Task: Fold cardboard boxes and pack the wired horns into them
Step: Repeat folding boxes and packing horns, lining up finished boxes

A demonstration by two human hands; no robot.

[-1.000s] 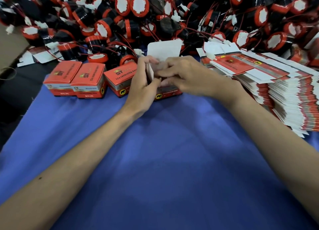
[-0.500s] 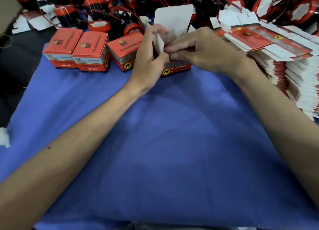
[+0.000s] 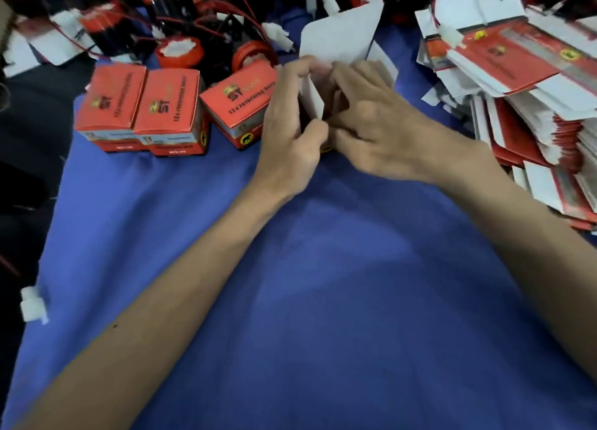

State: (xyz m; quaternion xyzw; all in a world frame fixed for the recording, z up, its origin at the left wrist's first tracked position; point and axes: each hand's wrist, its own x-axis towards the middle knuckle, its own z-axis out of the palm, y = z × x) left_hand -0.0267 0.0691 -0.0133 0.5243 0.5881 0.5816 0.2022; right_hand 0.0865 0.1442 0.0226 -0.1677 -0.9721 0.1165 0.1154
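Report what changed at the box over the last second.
The right hand, its fingers earlier flat across the open box, has curled them down into it; what they press is hidden. The left hand keeps pinching the white side flap. The box remains open; the three closed boxes and flat carton stack have not moved.

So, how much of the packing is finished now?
Done: three closed boxes stand in a row on the blue cloth. In hand: left hand and right hand grip a fourth box, its white lid flap up. Left: a stack of flat boxes and many wired horns wait.
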